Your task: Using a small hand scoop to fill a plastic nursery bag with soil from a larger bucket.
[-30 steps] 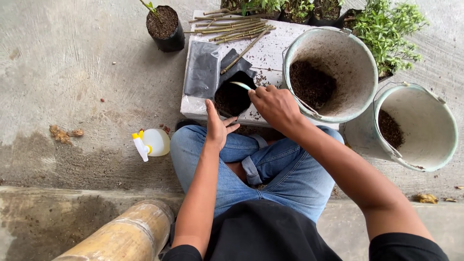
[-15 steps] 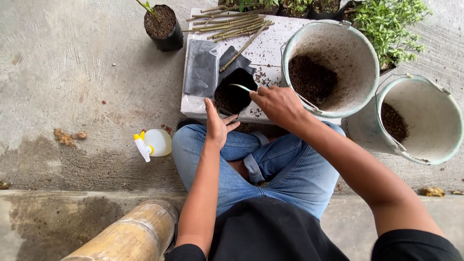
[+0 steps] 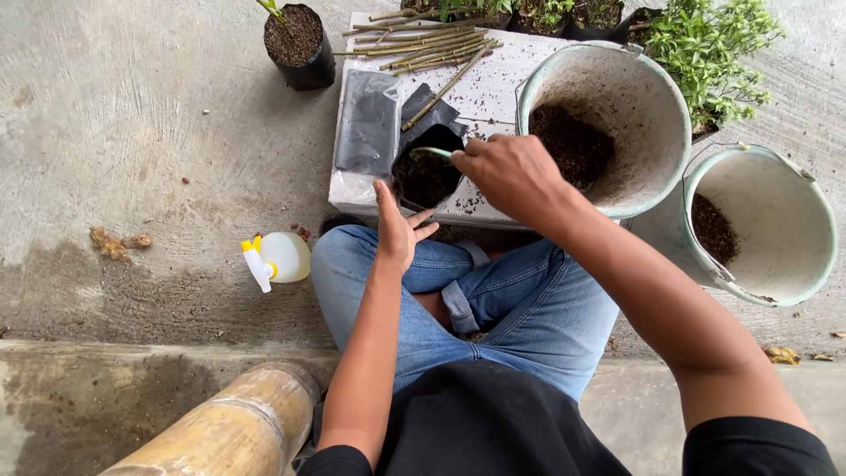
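- While the person sits cross-legged on the concrete floor, the left hand [image 3: 398, 231] rests on the knee with fingers spread and empty, its fingertips just short of the black grow bag [image 3: 429, 172], close enough to steady it, in my judgement.
- The right hand [image 3: 513, 176] is closed around the handle of a small metal scoop [image 3: 432, 152], whose tip sits over the bag's open mouth just left of the knuckles, so it seems held there to bring soil to the opening.
- The grow bag stands upright on the front edge of a white slab [image 3: 493, 92], directly ahead of both hands; dark soil shows inside.
- Right of the right hand, nearly touching the wrist, a tilted bucket of soil [image 3: 608, 123] leans toward the person, within easy reach for scooping.
- Left of the left hand, a white spray bottle [image 3: 275, 259] with a yellow nozzle lies on the floor.
- Beyond the bag lie flat empty bags [image 3: 370, 123] and a bundle of cut stems [image 3: 432, 42].
- Farther right stands a second bucket [image 3: 762, 225]; farther left, a filled pot [image 3: 300, 40]; leafy plants [image 3: 705, 44] line the back.
- Nothing blocks the bag's mouth except the scoop itself.
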